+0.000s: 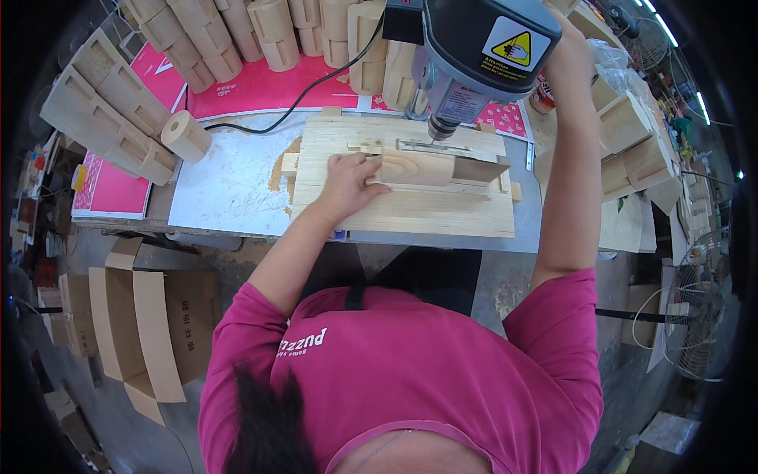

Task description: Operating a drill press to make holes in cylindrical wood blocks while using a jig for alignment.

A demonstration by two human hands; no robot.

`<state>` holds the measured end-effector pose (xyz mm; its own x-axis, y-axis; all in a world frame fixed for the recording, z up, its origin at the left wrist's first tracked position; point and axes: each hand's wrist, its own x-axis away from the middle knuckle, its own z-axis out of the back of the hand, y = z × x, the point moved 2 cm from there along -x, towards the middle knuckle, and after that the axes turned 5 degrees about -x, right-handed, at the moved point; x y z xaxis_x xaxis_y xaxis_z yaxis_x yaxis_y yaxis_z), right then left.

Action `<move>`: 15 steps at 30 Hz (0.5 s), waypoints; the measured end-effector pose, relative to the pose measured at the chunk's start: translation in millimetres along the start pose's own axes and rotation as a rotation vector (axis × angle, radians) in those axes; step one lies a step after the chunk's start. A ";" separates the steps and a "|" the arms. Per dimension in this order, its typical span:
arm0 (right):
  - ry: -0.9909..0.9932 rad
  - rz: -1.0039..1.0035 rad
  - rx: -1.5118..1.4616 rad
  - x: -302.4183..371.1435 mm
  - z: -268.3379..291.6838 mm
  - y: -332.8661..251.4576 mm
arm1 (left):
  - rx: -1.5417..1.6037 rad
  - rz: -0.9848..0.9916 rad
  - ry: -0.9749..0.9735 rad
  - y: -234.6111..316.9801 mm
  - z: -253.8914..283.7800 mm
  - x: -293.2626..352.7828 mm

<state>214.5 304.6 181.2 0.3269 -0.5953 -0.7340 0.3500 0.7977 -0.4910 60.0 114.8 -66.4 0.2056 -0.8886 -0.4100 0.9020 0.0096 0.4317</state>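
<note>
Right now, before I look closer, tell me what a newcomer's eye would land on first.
Probably the big dark drill at the top, right of centre, its tip above a pale wooden block with the left hand at its left end. Next, the bright pink shirt filling the lower middle, then the rows of wooden cylinders along the back of the table.

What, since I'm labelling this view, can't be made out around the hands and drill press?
Right hand, head view: fingertips and anything they hold, hidden by the drill press or cut off by the top edge.
Drill press, head view: its top, cut off by the top edge.
Drill bit, head view: whether its tip touches anything, too small to tell.
</note>
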 end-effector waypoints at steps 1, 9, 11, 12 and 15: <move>-0.035 -0.113 -0.006 -6.7 -6.6 -0.4 | 0.016 -0.008 0.006 6.7 -4.2 -3.9; -0.023 0.057 -0.001 13.7 15.9 10.0 | 0.004 -0.027 -0.025 15.4 -9.0 -11.1; -0.037 0.050 0.010 29.8 21.8 2.0 | -0.012 -0.016 -0.043 15.7 -8.1 -11.8; 0.033 0.120 -0.042 42.0 24.6 -2.9 | -0.024 -0.006 -0.065 16.8 -7.4 -10.8; 0.071 0.190 -0.083 72.8 32.9 -8.5 | -0.007 -0.027 -0.047 18.1 -5.7 -11.3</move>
<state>264.2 251.4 147.4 0.3166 -0.4274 -0.8468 0.2134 0.9019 -0.3755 76.2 127.6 -58.6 0.1633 -0.9090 -0.3835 0.9095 -0.0119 0.4155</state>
